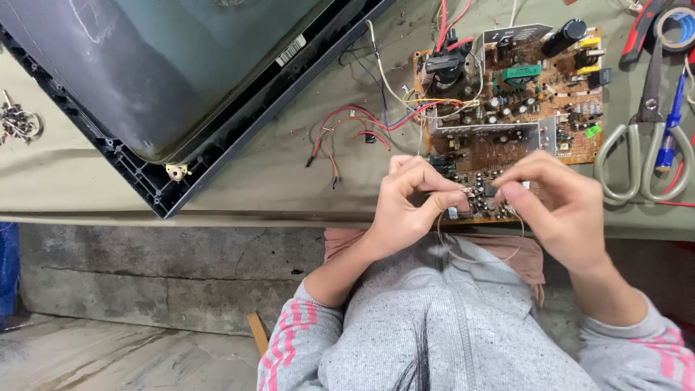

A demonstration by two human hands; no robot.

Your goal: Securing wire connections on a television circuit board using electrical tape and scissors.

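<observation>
Thin bare wire (481, 255) is pinched in the closed grip of both the left hand (405, 206) and the right hand (557, 210), looped just over the near edge of the brown circuit board (507, 108) on the surface (253, 174), near a white barcode label (291, 50) on the dark screen frame (217, 145).

Cloth-covered bench (289, 174) carries tube screen (181, 65), circuit board (521, 94), scissors (648, 137), screws (18, 123).

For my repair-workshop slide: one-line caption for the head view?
Left hand and right hand pinch a thin wire loop over a brown circuit board, beside scissors.
</observation>
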